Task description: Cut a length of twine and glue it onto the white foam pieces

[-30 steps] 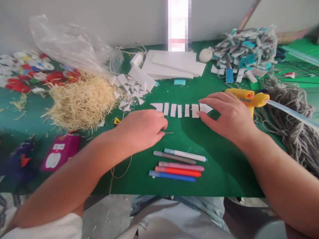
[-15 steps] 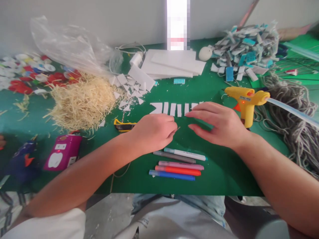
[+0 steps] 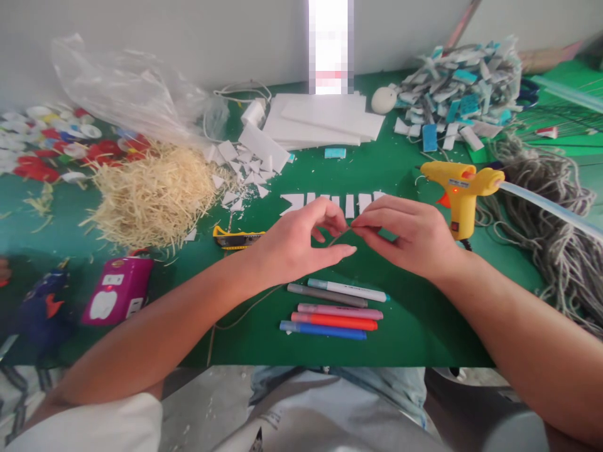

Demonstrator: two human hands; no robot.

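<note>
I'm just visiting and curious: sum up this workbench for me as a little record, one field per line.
Left hand: near the string, thumb and fingers apart
Right hand: pinching the thin string between its fingertips
Just beyond the hands: a row of small white pieces
Nearest edge: five pens, lying side by side
Left side: yellow cutter, straw pile, purple box
Right side: yellow glue gun, grey yarn
Table: green

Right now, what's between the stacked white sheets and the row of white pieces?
Mainly a small blue piece, on the green table, in the head view.
</note>
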